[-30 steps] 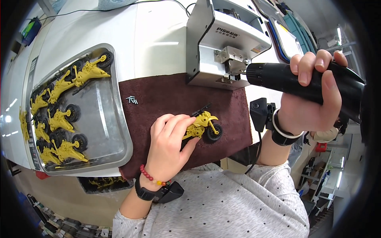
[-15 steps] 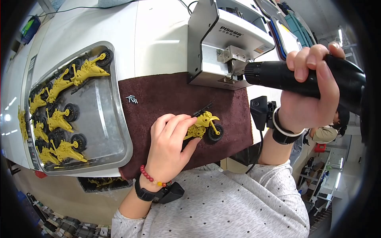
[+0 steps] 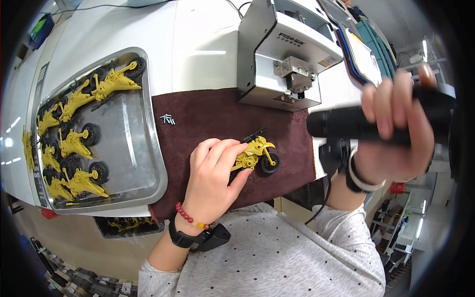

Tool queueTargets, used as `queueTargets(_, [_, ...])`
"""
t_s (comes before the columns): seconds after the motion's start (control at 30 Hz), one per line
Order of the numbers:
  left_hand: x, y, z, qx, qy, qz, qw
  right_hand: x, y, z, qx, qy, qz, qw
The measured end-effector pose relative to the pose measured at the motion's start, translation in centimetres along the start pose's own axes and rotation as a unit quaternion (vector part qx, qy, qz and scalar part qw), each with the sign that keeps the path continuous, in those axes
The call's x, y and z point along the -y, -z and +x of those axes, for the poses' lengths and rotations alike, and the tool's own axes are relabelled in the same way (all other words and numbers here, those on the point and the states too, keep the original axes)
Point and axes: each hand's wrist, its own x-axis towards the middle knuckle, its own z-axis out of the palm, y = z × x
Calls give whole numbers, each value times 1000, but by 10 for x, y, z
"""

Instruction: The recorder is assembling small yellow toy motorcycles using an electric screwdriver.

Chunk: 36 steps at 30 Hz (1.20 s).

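My left hand [image 3: 212,179] is closed round a yellow toy motorcycle [image 3: 253,152] that lies on a dark brown cloth [image 3: 198,110]. The toy's front wheel and black handlebar stick out past my fingers; its rear is hidden under the palm. At the right, my right hand [image 3: 398,126] grips a black electric screwdriver [image 3: 346,123], blurred by motion. The screwdriver's tip end points left, apart from the grey screw feeder [image 3: 284,59]. Several small silver screws [image 3: 167,119] lie loose on the cloth, left of the toy.
A metal tray [image 3: 131,148] at the left holds several yellow toy motorcycles. Beneath the table edge, a dark box [image 3: 123,226] contains more yellow parts. Behind the feeder at the upper right are stacked trays [image 3: 358,57]. A cable runs from my right wrist device.
My right hand has brought the electric screwdriver down and away from the screw feeder's outlet, toward me. My left hand stays on the toy motorcycle.
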Motion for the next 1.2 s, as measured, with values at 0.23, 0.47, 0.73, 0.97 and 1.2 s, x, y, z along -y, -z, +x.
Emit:
queueTargets(0.23, [0, 0, 0, -12, 17, -10, 1000, -2, -23, -41, 87, -28, 26, 995])
queueTargets(0.47, [0, 0, 0, -10, 16, -8, 1000, -6, -24, -43, -43, 52, 37, 997])
queueTargets(0.73, [0, 0, 0, -14, 14, -8, 1000, -2, 6, -10, -94, 111, -32, 989])
queueTargets(0.97, [0, -1, 0, -12, 18, -4, 1000, -12, 12, -7, -109, 103, -78, 986])
queueTargets(1.2, [0, 0, 1, -12, 19, -5, 1000, -16, 13, -3, -86, 90, -96, 988])
